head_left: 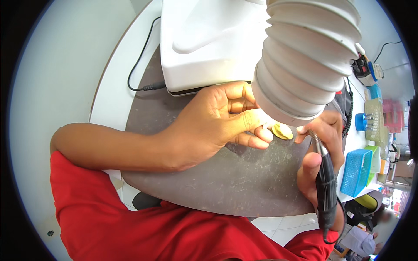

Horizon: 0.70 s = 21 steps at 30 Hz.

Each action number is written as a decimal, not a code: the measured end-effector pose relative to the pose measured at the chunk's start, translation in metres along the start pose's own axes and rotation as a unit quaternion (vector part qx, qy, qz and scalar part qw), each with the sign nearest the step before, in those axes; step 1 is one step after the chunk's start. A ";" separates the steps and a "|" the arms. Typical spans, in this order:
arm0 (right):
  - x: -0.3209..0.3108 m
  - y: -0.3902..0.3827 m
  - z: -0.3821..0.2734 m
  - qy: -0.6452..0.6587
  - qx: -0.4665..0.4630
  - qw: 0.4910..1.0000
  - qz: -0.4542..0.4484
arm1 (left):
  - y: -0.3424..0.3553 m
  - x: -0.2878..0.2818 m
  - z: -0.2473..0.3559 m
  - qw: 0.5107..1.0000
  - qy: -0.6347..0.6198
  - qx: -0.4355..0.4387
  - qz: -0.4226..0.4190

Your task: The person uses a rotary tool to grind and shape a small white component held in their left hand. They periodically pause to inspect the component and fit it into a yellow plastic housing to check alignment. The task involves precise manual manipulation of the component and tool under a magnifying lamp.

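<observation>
My left hand [217,126] reaches in from the left, its fingertips closed on a small yellowish piece [283,131] whose exact kind I cannot make out. The piece sticks out past the fingertips, above the grey work surface [209,187]. On the right, my right hand [332,135] is closed around a corded black rotary handpiece [326,182] with a metal collar. The handpiece's front end points up toward the yellowish piece. Its tip is hard to see beneath the hose, and I cannot tell whether it touches the piece.
A wide white ribbed hose [309,56] hangs right above both hands. Behind my left hand stands a white machine housing [209,43] with a black cable [130,74]. At the right are a blue plastic basket [357,172] and other containers. Another person [359,241] is at lower right.
</observation>
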State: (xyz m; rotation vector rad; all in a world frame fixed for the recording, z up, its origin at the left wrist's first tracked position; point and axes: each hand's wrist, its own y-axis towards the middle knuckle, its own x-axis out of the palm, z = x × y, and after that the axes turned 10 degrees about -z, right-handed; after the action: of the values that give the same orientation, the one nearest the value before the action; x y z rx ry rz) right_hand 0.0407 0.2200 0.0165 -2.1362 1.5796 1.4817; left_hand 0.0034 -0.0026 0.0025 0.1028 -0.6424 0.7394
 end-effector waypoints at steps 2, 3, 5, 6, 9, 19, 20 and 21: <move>-0.001 0.005 -0.010 -0.048 -0.027 0.997 -0.055 | -0.005 -0.005 -0.002 1.000 0.016 -0.021 0.006; 0.001 0.005 -0.013 -0.041 -0.026 0.998 -0.044 | -0.005 -0.005 -0.001 1.000 0.004 -0.018 0.001; 0.005 0.004 -0.019 -0.025 -0.025 0.999 -0.022 | -0.007 -0.006 0.000 1.000 -0.019 -0.012 -0.008; 0.012 0.001 -0.015 0.035 -0.043 0.998 0.022 | -0.005 -0.006 0.001 1.000 -0.021 -0.012 -0.015; 0.022 0.002 -0.013 0.057 -0.073 0.996 0.019 | -0.005 -0.006 0.001 0.999 -0.025 -0.013 -0.018; 0.015 0.003 -0.027 -0.006 -0.019 0.993 -0.115 | -0.007 -0.007 0.002 0.998 -0.035 -0.044 0.006; 0.018 0.002 -0.024 0.010 -0.027 0.995 -0.091 | -0.007 -0.007 0.000 0.998 -0.027 -0.049 0.013; 0.019 0.001 -0.022 0.021 -0.030 0.996 -0.076 | -0.005 -0.006 -0.001 0.999 -0.031 -0.038 0.017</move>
State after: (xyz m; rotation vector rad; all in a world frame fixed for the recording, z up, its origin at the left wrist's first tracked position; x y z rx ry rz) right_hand 0.0537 0.1938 0.0142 -2.2776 1.3667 1.4636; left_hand 0.0039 -0.0096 -0.0011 0.0442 -0.7329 0.7462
